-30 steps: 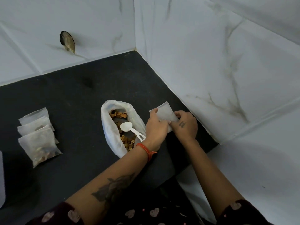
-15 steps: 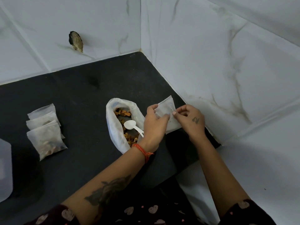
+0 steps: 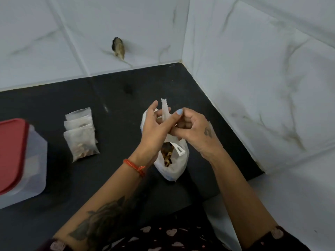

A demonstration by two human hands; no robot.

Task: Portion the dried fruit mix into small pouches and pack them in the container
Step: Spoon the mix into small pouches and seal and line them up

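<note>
**Empty pouch being opened above the fruit bag**

Both hands are holding 1 empty pouch point(image 3: 165, 110) upright over the open bag of dried fruit mix point(image 3: 172, 160). The left hand point(image 3: 154, 129) is resting loosely spread fingers against one face, while the right hand point(image 3: 192, 131) is pinching the other between thumb and curled fingers. To do this well, the 2 thin film layers are probably best rubbed apart at the mouth (thin film tends to cling), with the opening kept over the bag so spills fall back in. The pouch is looking translucent, flat and limp. The white plastic spoon point(image 3: 178, 150) is lying in the bag on brown, lumpy fruit. 3 pouches point(image 3: 81, 136) are lying overlapped on the matt black counter point(image 3: 54, 98), the nearest showing fruit inside, near the frosted container point(image 3: 36, 160) with its red lid point(image 3: 10, 153).
</note>
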